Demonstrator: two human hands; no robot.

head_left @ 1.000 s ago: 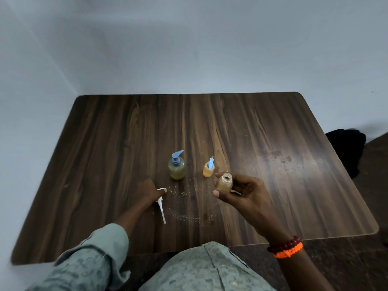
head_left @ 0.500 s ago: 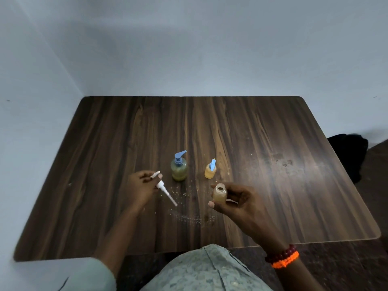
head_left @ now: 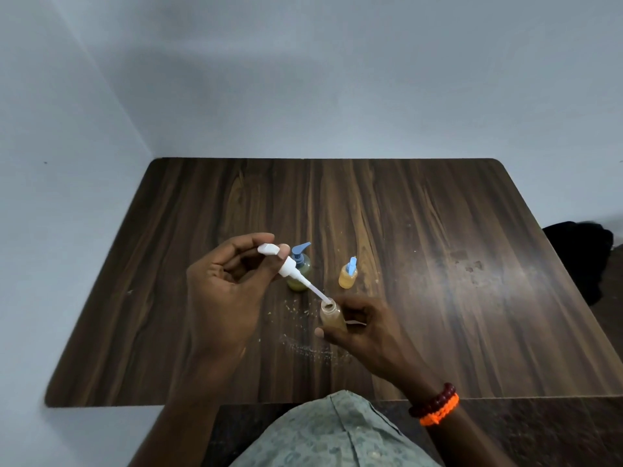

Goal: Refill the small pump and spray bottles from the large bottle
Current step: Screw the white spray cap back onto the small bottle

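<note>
My left hand [head_left: 224, 291] pinched a white pump top [head_left: 286, 267], its thin tube dipping into the open little bottle [head_left: 332, 316]. My right hand [head_left: 362, 328] curled around that brownish bottle, above the brown table [head_left: 438, 264]. Two blue-topped bottles [head_left: 298, 269] stood just behind.

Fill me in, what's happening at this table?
A person is putting a small open bottle back together. The right hand holds it just above the table, while the left hand pinches a white pump head and has the tip of its tube at the bottle's mouth. It isn't screwed on yet. A blue-pump bottle and a smaller blue-topped bottle stand capped behind, with spilled specks nearby.
</note>
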